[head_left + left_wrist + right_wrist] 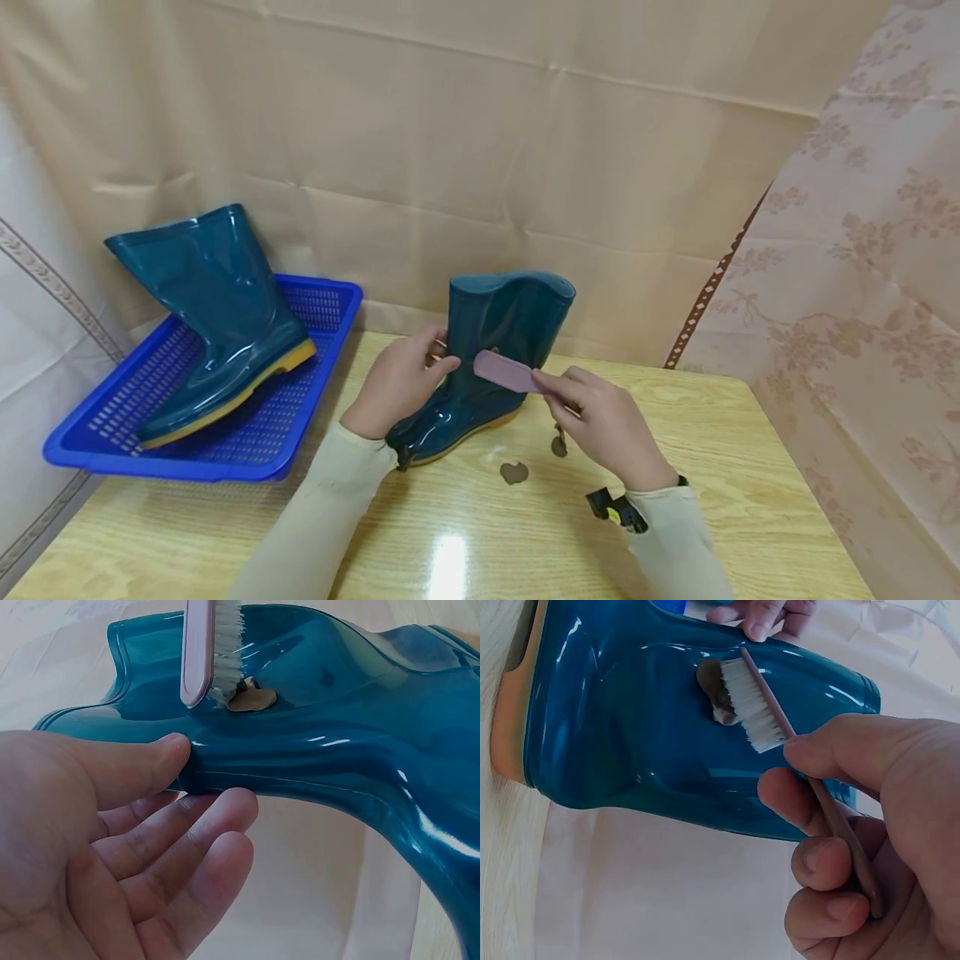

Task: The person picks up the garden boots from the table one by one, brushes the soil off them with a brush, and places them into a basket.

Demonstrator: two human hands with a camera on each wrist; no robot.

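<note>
Boots (491, 327): glossy, smooth, rubber-like. Brush (504, 372): matt plastic, pale bristles. Basket (180, 469): smooth plastic. Table (720, 475): glossy, wood-grained. Curtain (420, 167): creased cloth.

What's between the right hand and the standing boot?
A pink brush: the right hand holds it, and its white bristles touch a brown patch on the boot. The right wrist view shows it.

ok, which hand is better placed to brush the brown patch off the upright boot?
Right, probably: the right hand grips the pink brush, bristles at the brown patch. The left hand touches the upright boot and holds no brush.
</note>
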